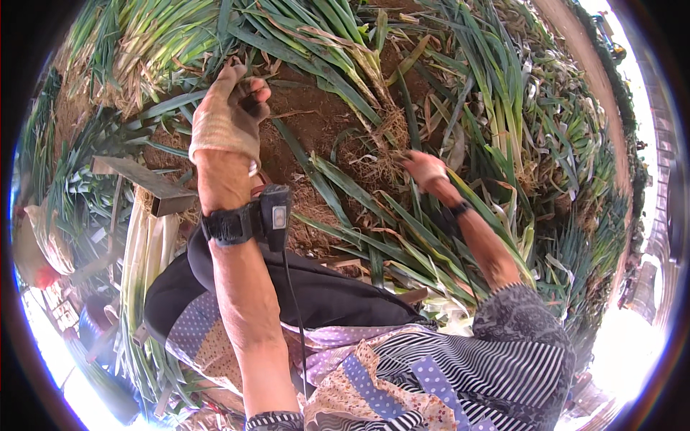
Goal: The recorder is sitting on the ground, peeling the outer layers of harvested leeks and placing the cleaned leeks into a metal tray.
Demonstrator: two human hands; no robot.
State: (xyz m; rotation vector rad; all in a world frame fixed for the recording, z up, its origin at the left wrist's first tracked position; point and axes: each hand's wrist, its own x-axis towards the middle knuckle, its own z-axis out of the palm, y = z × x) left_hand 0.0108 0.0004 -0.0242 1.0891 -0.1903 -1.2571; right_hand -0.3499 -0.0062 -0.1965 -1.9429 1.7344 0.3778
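Note:
My left hand [228, 118], in a pale fingerless glove, reaches to the upper left of centre with its fingers curled. Dry leaf bits and green leek leaves lie at its fingertips, and what it pinches is hidden. My right hand [425, 171], also partly gloved, is closed at the brown stringy leek roots [392, 133], slightly blurred. Those roots end a bunch of leeks [338, 54] whose long green leaves spread up and to the left. More loose leeks [388, 223] lie below my right hand, across the soil in front of my lap.
Piled leeks [144, 50] fill the upper left; another heap [503, 93] covers the right. A metal bar [154, 188] juts in at the left, beside cleaned white leek stalks [147, 244]. Brown soil [298, 108] shows between. A corded box [275, 215] sits by my left wrist.

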